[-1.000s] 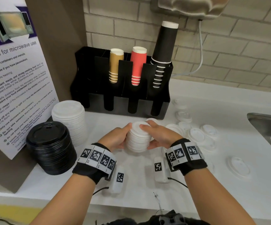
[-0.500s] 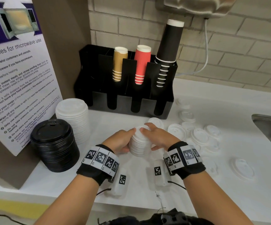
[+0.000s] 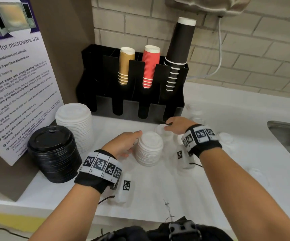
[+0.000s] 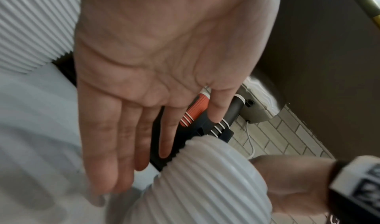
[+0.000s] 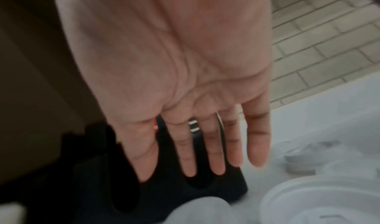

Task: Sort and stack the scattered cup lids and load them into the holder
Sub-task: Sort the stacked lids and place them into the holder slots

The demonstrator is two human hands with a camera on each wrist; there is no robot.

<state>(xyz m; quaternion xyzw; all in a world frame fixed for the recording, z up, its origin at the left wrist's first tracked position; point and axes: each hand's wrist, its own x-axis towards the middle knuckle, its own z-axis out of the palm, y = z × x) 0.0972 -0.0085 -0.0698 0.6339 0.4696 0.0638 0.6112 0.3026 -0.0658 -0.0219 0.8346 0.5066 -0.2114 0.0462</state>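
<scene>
Sitting on counter (image 3: 158, 192) at 9 o'clock: black lid stack (image 3: 53, 153), large white lid stack (image 3: 74, 122) just beside it. Left hand (image 3: 123, 145) resting flat against small white lid stack (image 3: 149, 148) at centre, grip slack, fingers straight, holding nothing. Right hand (image 3: 179, 126) hovering at 1 o'clock of that stack over loose lid (image 3: 161, 128), grip spread wide, fingers straight. Standing at 12 o'clock: black holder (image 3: 132, 108).

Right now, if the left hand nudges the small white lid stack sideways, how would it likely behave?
The small white lid stack stands free on the counter, taller than wide, so it may lean or shear apart. The thin nested plastic lids probably weigh little and slide easily. The left hand lies open beside it, not gripping.
</scene>
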